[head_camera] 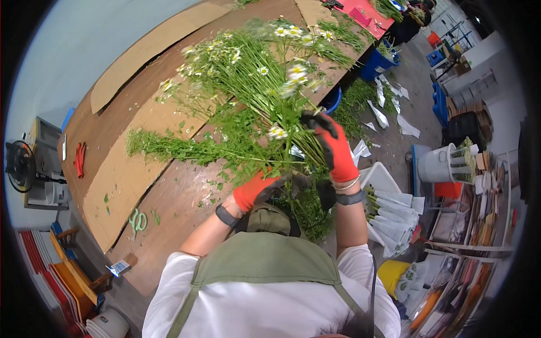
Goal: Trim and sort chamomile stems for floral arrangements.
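My left hand (258, 190), in a red glove with dark palm, closes around leafy green stems (288, 162) close to my apron (268, 257); its fingertips are partly hidden. My right hand (331, 141), gloved alike, curls its fingers on the stems of white daisy-like flowers (297, 74), which are blurred. Beneath and beyond my hands, a large heap of long-stemmed daisy-like flowers (253, 69) lies across the table, its cut ends near my right palm. A leafy sprig bunch (169, 145) points left from my left hand.
Cardboard sheets (110, 203) cover parts of the brown table (169, 211). Green-handled scissors (137, 222) and a red glove (79, 159) lie left. A white crate of wrapped bunches (393, 211), a blue bucket (378, 63) and floor clippings (357, 105) are right. Another person (412, 21) stands far off.
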Demonstrator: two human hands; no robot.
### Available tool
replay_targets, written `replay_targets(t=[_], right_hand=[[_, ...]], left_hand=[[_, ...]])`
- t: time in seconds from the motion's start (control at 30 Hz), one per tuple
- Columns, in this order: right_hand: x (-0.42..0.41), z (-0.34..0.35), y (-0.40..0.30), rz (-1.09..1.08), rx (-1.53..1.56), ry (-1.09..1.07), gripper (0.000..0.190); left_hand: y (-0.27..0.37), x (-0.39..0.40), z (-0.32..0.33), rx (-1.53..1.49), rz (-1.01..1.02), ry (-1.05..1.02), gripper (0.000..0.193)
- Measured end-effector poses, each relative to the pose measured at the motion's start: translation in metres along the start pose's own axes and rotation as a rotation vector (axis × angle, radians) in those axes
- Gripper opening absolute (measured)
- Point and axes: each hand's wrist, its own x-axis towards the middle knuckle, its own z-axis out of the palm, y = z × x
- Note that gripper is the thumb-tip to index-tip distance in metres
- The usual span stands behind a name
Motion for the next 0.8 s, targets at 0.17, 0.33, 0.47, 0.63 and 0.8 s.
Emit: replay_targets(t=[0.17, 0.33, 0.47, 0.63, 0.8], right_hand=[[-0.016, 0.037, -0.004, -0.065, 0.083, -0.084, 0.047], [-0.009, 0.053, -0.022, 0.178, 0.502, 0.037, 0.054], [-0.003, 0.056, -0.019, 0.207, 0.539, 0.029, 0.050], [-0.002, 0.051, 0.009, 0.132, 0.440, 0.127, 0.043], [0.002, 0.064, -0.022, -0.025, 0.476, 0.070, 0.048]], left_hand=[[-0.015, -0.004, 0.004, -0.290, -0.212, -0.127, 0.043], [0.015, 0.019, -0.005, -0.086, -0.071, -0.009, 0.032], [0.028, 0.023, -0.006, -0.913, -0.481, -0.006, 0.028], [0.000, 0.007, 0.012, -0.608, -0.426, 0.082, 0.031], [0.004, 0.010, 0.009, -0.753, -0.471, 0.099, 0.033]])
